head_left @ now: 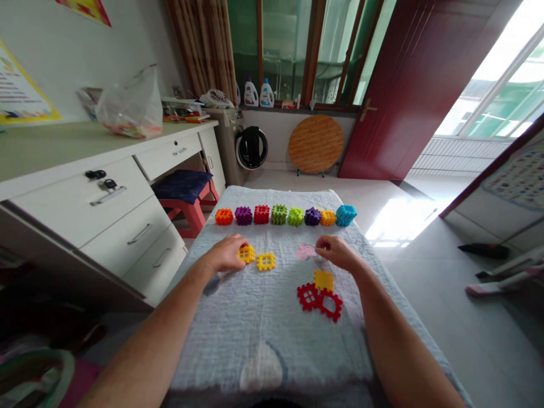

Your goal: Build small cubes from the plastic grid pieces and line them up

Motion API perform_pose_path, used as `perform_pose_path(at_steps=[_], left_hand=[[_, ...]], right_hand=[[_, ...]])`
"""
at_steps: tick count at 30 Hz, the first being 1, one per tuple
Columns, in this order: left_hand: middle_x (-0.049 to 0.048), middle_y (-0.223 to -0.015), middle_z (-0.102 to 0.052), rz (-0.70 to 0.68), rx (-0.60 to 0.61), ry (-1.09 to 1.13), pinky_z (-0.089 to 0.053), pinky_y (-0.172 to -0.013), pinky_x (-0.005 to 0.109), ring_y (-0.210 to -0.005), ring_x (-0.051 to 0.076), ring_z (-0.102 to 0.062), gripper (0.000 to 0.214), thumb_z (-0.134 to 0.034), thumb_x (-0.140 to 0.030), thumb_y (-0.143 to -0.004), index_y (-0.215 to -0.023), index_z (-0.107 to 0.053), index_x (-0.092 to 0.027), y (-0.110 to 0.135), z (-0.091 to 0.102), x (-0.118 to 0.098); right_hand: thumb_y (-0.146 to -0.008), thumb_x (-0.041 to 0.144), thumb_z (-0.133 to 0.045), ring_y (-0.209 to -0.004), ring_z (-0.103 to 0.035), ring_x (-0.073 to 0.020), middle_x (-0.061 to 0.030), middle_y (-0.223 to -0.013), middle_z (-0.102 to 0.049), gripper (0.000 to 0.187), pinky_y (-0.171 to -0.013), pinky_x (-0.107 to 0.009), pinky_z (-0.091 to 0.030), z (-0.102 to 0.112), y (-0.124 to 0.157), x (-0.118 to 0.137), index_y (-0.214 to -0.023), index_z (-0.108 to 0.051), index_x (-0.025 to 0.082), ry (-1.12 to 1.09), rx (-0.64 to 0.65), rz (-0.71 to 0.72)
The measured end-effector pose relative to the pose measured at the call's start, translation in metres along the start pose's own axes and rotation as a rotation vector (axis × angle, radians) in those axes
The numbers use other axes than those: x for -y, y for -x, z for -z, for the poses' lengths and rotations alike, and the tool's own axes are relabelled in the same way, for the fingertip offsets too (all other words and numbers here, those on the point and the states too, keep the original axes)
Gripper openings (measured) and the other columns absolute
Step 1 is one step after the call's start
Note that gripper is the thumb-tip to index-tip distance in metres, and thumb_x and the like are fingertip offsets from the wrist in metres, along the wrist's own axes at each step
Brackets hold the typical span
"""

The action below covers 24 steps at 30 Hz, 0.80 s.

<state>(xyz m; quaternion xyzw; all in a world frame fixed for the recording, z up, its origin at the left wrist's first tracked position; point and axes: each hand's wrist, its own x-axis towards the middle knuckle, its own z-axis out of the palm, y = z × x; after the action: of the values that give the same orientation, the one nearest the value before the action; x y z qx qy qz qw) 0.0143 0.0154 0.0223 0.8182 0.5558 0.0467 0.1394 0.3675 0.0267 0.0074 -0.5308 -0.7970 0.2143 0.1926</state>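
My left hand (229, 253) is closed around a yellow interlocking building piece (247, 254) with square window openings, held just over the cloth. Close to its right lies another yellow frame piece (266, 261), flat and apart from it. My right hand (336, 252) is curled, thumb and fingers drawn together, beside a pink printed patch (306, 251) of the cloth; no piece shows in it. Nearer to me than that hand are a solid yellow piece (323, 280), a red window piece (308, 296) and a red open frame (330, 305), lying close together.
Along the far part of the cloth-covered table (272, 328) stands a row of several coloured cubes, from an orange cube (224, 216) to a blue one (346, 215). A white desk (106, 212) and a padded stool (187, 187) are at the left.
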Motion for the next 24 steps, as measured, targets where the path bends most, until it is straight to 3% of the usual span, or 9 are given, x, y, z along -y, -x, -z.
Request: perform_pose_path(at_steps=[3,6,11,16,21,24], left_hand=[[0.0035,-0.088,-0.058,0.007,-0.078,0.024,-0.044,-0.074,0.027,-0.081,0.020,-0.058,0.037,-0.063,-0.034,-0.062,-0.096,-0.064,-0.020,0.002,-0.009,0.002],[0.0052,-0.093,-0.058,0.003,-0.144,0.055,-0.044,-0.079,0.028,-0.086,0.020,-0.058,0.043,-0.062,-0.037,-0.065,-0.104,-0.063,-0.018,0.004,-0.015,0.002],[0.0057,-0.094,-0.058,0.027,-0.188,0.101,-0.045,-0.082,0.030,-0.088,0.022,-0.057,0.047,-0.064,-0.042,-0.066,-0.106,-0.063,-0.017,0.007,-0.018,0.001],[0.0051,-0.091,-0.058,0.023,-0.207,0.151,-0.046,-0.080,0.031,-0.086,0.021,-0.057,0.041,-0.066,-0.039,-0.065,-0.100,-0.064,-0.018,0.010,-0.016,-0.003],[0.0037,-0.093,-0.057,0.012,-0.231,0.202,-0.046,-0.081,0.030,-0.086,0.020,-0.057,0.040,-0.066,-0.035,-0.063,-0.101,-0.063,-0.019,0.010,-0.018,-0.001],[0.0037,-0.094,-0.056,0.001,-0.221,0.238,-0.046,-0.083,0.031,-0.088,0.020,-0.057,0.041,-0.065,-0.035,-0.065,-0.103,-0.063,-0.020,0.010,-0.019,0.004]], right_hand=[[-0.072,0.030,-0.062,-0.057,-0.050,-0.0108,0.0020,-0.066,-0.060,0.014,-0.054,-0.023,-0.035,0.016,0.012,0.010,-0.078,-0.064,0.018,-0.022,0.303,-0.027],[-0.065,0.032,-0.070,-0.059,-0.051,-0.0115,0.0021,-0.070,-0.061,0.021,-0.053,-0.023,-0.035,0.020,0.020,0.018,-0.079,-0.063,0.019,0.035,0.422,-0.053],[-0.059,0.026,-0.073,-0.062,-0.047,-0.0118,0.0026,-0.069,-0.056,0.020,-0.055,-0.023,-0.033,0.010,0.022,0.028,-0.072,-0.059,0.020,0.165,0.382,-0.002],[-0.060,0.020,-0.069,-0.063,-0.044,-0.0107,0.0031,-0.070,-0.052,0.018,-0.056,-0.022,-0.032,0.009,0.022,0.032,-0.071,-0.055,0.020,0.115,0.359,0.062],[-0.067,0.018,-0.061,-0.056,-0.038,-0.0081,0.0057,-0.063,-0.046,0.012,-0.051,-0.020,-0.029,0.007,0.016,0.028,-0.073,-0.051,0.019,-0.154,0.386,0.077],[-0.073,0.026,-0.058,-0.057,-0.041,-0.0085,0.0045,-0.065,-0.048,0.012,-0.052,-0.020,-0.032,-0.009,0.005,0.023,-0.079,-0.052,0.019,-0.380,0.212,0.040]])
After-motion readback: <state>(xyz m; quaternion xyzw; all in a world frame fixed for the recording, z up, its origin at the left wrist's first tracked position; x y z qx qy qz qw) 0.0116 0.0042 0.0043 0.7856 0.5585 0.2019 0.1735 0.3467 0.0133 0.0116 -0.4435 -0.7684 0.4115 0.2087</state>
